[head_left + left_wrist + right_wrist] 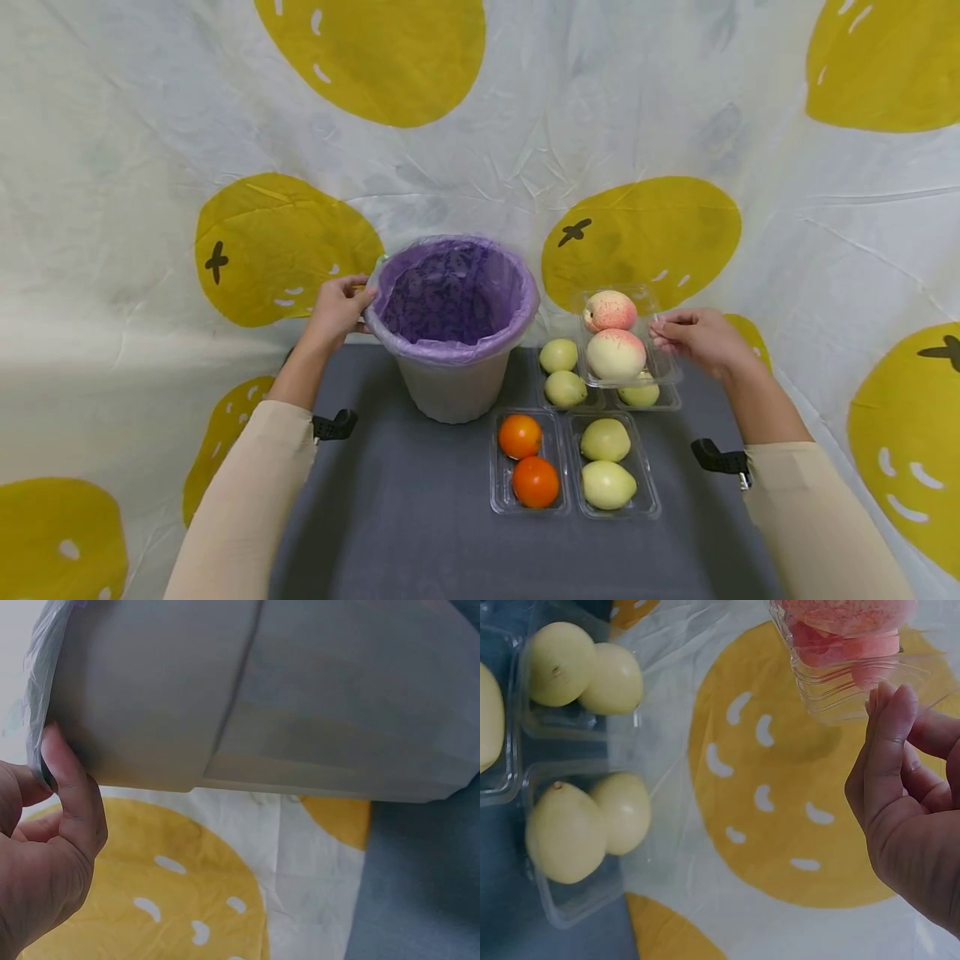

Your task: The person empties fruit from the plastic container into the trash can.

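Note:
My left hand (336, 312) grips the rim of a pale bin (453, 387) lined with a purple plastic bag (442, 353). In the left wrist view, that hand's fingers curl over the bin's edge. My right hand (701, 337) pinches the edge of a clear plastic tray (628, 383) between thumb and fingers. Two peaches (617, 354) sit in this tray. It is raised above a tray of yellow-green fruit (639, 393), partly hiding it. In the right wrist view, the held tray (832, 712) shows at the top, clear of the trays beneath.
Right of the bin stands another clear tray with yellow-green fruits (558, 356). Nearer on the dark table (420, 525) are a tray of two oranges (536, 482) and one of two yellow-green fruits (608, 485). A fruit-patterned curtain (465, 183) hangs behind.

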Demonstrator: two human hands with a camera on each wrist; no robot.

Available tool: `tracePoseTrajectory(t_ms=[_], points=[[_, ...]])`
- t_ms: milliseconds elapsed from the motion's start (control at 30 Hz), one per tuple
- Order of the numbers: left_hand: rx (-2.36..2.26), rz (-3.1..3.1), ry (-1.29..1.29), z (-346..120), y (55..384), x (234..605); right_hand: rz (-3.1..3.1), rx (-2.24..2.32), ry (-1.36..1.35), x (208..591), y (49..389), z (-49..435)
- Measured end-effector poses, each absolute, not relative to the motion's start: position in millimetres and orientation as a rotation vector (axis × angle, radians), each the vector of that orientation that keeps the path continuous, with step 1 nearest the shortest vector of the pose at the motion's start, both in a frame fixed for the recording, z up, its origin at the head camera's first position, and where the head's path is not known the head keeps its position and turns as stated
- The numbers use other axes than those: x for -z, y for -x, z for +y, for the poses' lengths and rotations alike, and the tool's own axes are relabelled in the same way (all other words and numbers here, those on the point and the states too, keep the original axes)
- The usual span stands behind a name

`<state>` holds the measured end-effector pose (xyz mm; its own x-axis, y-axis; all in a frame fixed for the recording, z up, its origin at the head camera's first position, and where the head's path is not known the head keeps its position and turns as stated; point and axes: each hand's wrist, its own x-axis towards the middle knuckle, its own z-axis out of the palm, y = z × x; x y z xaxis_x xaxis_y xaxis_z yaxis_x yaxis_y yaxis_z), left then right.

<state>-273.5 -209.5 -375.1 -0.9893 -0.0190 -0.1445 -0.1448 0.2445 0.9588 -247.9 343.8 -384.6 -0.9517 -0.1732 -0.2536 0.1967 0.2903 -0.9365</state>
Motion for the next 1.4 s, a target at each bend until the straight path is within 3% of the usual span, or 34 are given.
tracePoseTrajectory(t_ms=[933,1400], points=[[-1.849,2.432,0.142,-209,271,373,2.227,1.777,-0.015,313,296,291],[-1.864,2.455,0.135,-207,271,376,2.22,1.85,-0.039,296,313,247]])
